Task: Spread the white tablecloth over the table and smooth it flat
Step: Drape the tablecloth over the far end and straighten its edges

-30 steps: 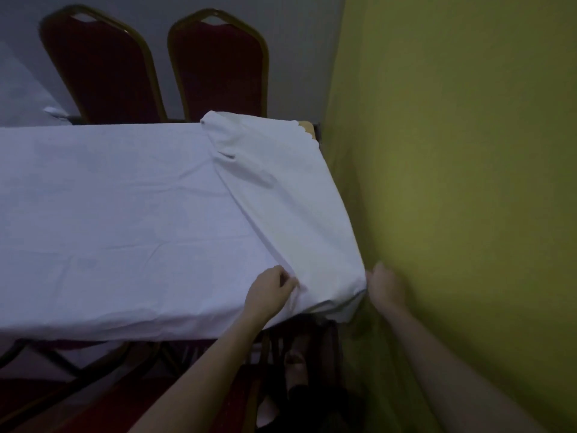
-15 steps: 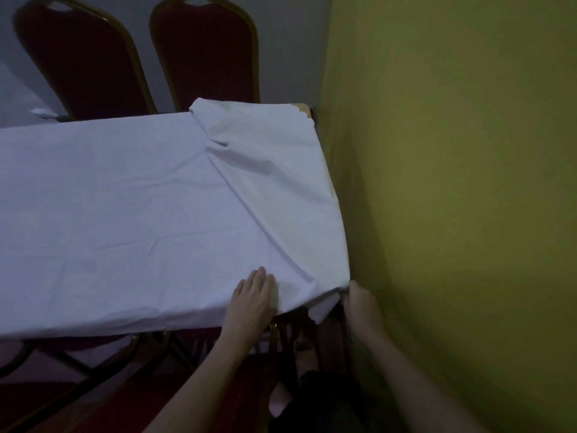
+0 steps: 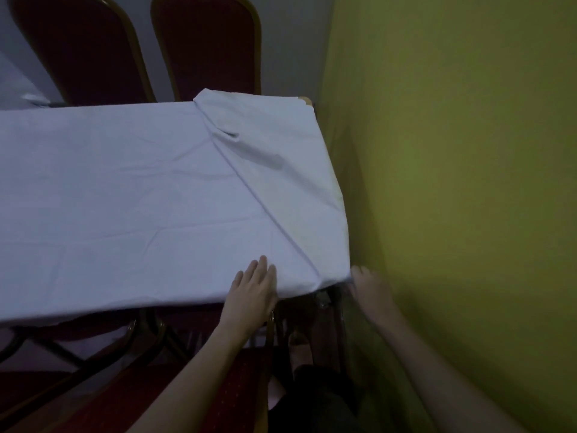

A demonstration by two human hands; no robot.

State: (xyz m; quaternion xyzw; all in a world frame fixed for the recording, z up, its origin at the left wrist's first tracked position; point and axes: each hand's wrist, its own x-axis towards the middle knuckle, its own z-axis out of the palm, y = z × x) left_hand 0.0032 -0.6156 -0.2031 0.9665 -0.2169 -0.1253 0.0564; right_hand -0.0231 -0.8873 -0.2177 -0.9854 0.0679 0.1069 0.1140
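The white tablecloth (image 3: 125,195) covers the table, whose bare wooden corner (image 3: 306,101) peeks out at the far right. Its right end is folded back in a long diagonal flap (image 3: 290,182) with a small pucker near the far edge. My left hand (image 3: 253,292) lies flat, fingers together, on the cloth at the near edge just left of the fold. My right hand (image 3: 370,289) is at the near right corner beside the hanging cloth edge; its fingertips are partly hidden, so its hold is unclear.
A yellow-green wall (image 3: 452,182) runs close along the table's right end. Two dark red chairs (image 3: 206,45) with gold frames stand behind the table. More red chairs (image 3: 237,379) sit under the near edge by my legs.
My left hand went from pinching the cloth to lying flat on it. The right corner of the cloth was drawn down and closer to the table's end. My view shifted nearer.
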